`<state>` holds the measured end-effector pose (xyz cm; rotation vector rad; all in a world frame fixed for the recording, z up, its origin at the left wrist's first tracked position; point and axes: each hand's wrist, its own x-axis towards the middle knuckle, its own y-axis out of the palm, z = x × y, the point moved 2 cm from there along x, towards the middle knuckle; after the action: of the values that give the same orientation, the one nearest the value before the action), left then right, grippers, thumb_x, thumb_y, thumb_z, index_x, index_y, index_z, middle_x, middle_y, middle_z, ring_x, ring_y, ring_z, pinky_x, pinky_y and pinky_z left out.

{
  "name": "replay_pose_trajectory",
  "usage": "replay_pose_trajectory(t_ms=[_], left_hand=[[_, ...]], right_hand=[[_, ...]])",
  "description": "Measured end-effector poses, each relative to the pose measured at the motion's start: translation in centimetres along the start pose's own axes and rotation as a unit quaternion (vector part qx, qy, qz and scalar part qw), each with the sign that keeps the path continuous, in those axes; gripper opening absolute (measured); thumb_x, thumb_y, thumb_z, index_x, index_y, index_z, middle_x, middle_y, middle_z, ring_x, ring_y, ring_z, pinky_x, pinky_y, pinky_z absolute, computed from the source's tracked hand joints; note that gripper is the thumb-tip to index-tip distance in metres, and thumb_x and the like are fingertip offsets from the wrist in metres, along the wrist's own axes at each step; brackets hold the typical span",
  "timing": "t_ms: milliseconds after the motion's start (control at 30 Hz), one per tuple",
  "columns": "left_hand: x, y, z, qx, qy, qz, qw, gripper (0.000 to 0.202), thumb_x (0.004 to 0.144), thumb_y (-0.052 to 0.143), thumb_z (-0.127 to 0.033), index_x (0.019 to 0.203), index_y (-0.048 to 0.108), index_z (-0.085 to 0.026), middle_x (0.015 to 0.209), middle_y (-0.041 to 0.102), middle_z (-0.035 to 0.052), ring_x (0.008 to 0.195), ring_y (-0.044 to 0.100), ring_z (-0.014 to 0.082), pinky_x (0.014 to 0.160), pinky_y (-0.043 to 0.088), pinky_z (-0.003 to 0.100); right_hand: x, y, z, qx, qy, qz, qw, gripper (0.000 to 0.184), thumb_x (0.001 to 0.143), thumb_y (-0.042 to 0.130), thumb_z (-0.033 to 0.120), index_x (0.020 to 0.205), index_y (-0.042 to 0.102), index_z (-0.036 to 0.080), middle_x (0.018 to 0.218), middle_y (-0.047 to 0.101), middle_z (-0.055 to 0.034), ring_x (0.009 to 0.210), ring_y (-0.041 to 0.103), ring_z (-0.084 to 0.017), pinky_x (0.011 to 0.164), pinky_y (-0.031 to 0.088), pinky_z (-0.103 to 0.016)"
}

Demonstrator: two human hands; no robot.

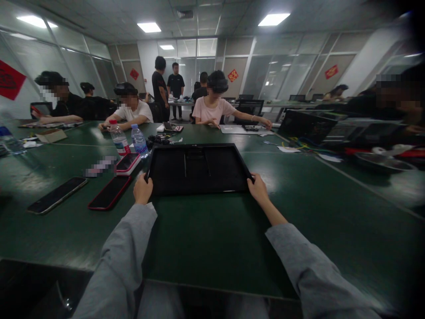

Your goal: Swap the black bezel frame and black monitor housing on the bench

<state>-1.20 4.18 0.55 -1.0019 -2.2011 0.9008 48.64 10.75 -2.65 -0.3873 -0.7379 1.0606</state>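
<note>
A black flat monitor panel lies back side up on the green table in front of me. My left hand grips its near left corner, fingers wrapped round the edge. My right hand grips the near right corner the same way. Both arms wear grey sleeves.
Left of the panel lie a red-cased phone, a black phone and a pink-cased phone. Two water bottles stand behind them. Other people sit across the table; more dark monitors and cables lie at the right.
</note>
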Motion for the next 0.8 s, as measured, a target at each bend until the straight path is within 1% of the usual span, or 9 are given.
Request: replay_pose_trajectory(t_ms=[167,267,400,500,600,700,800], left_hand=[[0.1,0.1,0.2,-0.008,0.011,-0.017,1.0,0.042,0.094,0.049,-0.032,0.134,0.057,-0.018,0.137,0.06,0.0157,0.124,0.057,0.0307,0.104,0.046,0.044],[0.3,0.2,0.5,-0.017,0.015,-0.031,0.999,0.042,0.093,0.052,-0.031,0.132,0.058,-0.019,0.135,0.06,0.0148,0.123,0.058,0.0291,0.104,0.046,0.042],[0.6,0.3,1.0,-0.027,0.023,-0.058,0.998,0.042,0.091,0.054,-0.03,0.131,0.06,-0.018,0.129,0.062,0.0146,0.12,0.059,0.0286,0.103,0.046,0.041],[0.8,0.4,1.2,-0.037,0.028,-0.084,0.995,0.044,0.09,0.056,-0.029,0.132,0.059,-0.015,0.128,0.062,0.0166,0.123,0.058,0.0294,0.105,0.045,0.042],[0.9,0.6,1.4,-0.045,0.031,-0.094,0.994,0.048,0.089,0.056,-0.028,0.134,0.056,-0.012,0.128,0.062,0.0187,0.124,0.056,0.03,0.107,0.043,0.044],[0.9,0.7,1.4,-0.061,0.034,-0.097,0.993,0.048,0.089,0.057,-0.028,0.134,0.056,-0.012,0.129,0.061,0.0194,0.125,0.056,0.0299,0.108,0.042,0.044],[1.1,0.9,1.6,-0.091,0.036,-0.097,0.991,0.047,0.087,0.059,-0.028,0.132,0.058,-0.014,0.131,0.061,0.0177,0.126,0.056,0.0293,0.108,0.042,0.043]], right_hand=[[0.1,0.1,0.0,-0.002,-0.003,-0.002,1.0,0.042,0.087,0.047,0.029,0.124,0.057,0.012,0.116,0.066,-0.0179,0.107,0.062,-0.03,0.097,0.047,-0.046],[0.0,0.0,0.0,-0.008,-0.004,-0.003,1.0,0.043,0.086,0.047,0.028,0.124,0.057,0.011,0.115,0.066,-0.0183,0.106,0.063,-0.029,0.097,0.047,-0.045],[-0.2,-0.1,0.1,-0.014,-0.001,-0.005,1.0,0.048,0.079,0.051,0.025,0.126,0.057,0.013,0.104,0.068,-0.0135,0.096,0.065,-0.026,0.091,0.049,-0.042],[-0.3,0.2,0.1,-0.009,-0.003,0.001,1.0,0.054,0.078,0.054,0.029,0.13,0.055,0.014,0.097,0.069,-0.0101,0.089,0.065,-0.026,0.089,0.051,-0.043],[0.2,0.8,0.4,0.042,-0.024,0.023,0.999,0.06,0.077,0.055,0.03,0.135,0.052,0.016,0.104,0.069,-0.0101,0.092,0.065,-0.026,0.091,0.051,-0.045],[1.2,1.2,0.8,0.121,-0.047,0.038,0.991,0.059,0.074,0.058,0.028,0.132,0.055,0.019,0.111,0.068,-0.0101,0.097,0.065,-0.025,0.09,0.054,-0.044],[2.3,1.4,0.9,0.172,-0.029,0.043,0.984,0.051,0.075,0.063,0.032,0.124,0.061,0.018,0.105,0.07,-0.0103,0.093,0.066,-0.026,0.083,0.056,-0.043]])
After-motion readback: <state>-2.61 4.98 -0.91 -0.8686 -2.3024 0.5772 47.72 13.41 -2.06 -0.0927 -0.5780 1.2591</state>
